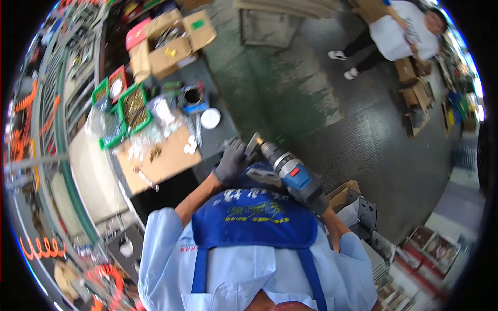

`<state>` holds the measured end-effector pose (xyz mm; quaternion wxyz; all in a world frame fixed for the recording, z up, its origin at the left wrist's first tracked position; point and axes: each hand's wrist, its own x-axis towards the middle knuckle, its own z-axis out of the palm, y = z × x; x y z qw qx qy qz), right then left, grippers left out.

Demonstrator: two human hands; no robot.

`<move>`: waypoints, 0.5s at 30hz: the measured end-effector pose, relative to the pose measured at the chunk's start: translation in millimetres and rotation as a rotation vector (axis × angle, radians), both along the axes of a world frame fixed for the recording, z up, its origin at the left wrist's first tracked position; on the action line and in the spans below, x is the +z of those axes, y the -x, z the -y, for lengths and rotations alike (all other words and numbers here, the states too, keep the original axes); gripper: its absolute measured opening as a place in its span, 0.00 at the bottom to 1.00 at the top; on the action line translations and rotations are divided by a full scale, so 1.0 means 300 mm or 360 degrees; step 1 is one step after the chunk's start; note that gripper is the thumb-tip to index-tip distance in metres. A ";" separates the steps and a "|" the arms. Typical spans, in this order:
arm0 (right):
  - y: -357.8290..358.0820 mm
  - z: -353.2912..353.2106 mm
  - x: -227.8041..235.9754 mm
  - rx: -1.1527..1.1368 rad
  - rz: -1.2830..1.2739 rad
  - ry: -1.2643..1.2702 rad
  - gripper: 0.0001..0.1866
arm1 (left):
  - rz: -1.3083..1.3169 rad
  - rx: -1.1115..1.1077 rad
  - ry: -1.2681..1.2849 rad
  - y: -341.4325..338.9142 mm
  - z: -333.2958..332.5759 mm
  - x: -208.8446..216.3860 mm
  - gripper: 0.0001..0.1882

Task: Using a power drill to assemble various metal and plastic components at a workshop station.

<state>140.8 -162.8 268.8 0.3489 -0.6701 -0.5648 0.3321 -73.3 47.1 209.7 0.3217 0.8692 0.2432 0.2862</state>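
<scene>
My left hand, in a grey glove, is closed on a small flat metal piece in front of my blue apron. A blue cordless drill with a grey chuck is gripped in my right hand, whose dark glove shows only partly behind the tool's body. The drill points up and to the left. Its brass-coloured tip is at the metal piece; whether they touch, I cannot tell. Under the drill, a greyish part is partly hidden.
On the left, a workbench carries green bins of small brass-coloured parts, plastic bags, a white round lid and an open cardboard box. Another person stands at the far right. Cardboard boxes stand below that person.
</scene>
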 end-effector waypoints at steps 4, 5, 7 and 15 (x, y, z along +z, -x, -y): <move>-0.043 -0.017 0.025 0.0049 -0.0199 0.0130 0.19 | 0.0005 0.0034 0.0145 0.003 0.064 -0.087 0.14; -0.054 -0.026 0.025 0.0121 -0.0088 0.0100 0.20 | -0.0015 0.0082 0.0170 0.009 0.087 -0.102 0.14; -0.060 -0.048 0.011 0.0218 0.0009 0.0092 0.21 | -0.0177 0.0110 0.0569 0.021 0.133 -0.129 0.14; -0.020 -0.210 -0.207 0.0255 0.0159 0.0351 0.22 | -0.0175 0.0694 0.0398 -0.008 0.148 -0.370 0.14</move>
